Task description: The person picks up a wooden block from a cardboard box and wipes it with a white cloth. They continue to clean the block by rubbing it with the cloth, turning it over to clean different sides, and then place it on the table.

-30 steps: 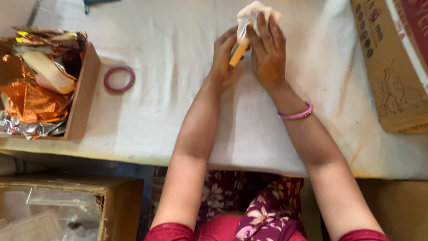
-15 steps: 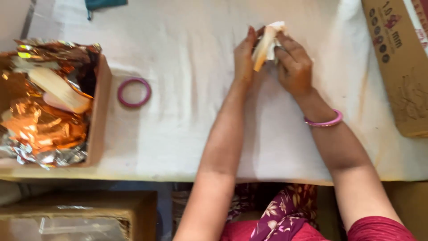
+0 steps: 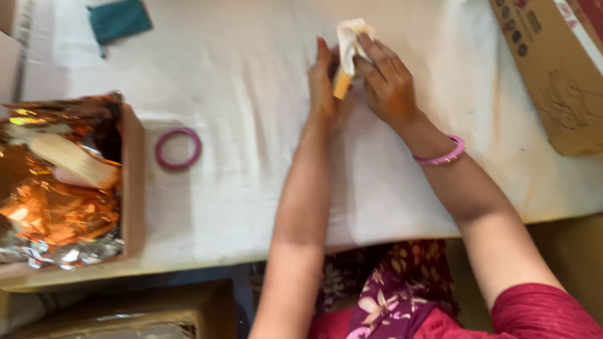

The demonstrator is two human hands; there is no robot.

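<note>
Standing between both hands, orange stick; white wrap above.

The table cover is white, with a teal cloth at its far edge and a pink-magenta ring lying on it. Orange, gold and silver foil fills the brown cardboard box, and another brown carton carries dark print. The held stick is orange-tan in a white wrapper; the wrist bangle is pink, the sleeve red, the lap fabric maroon with pale flowers.
</note>
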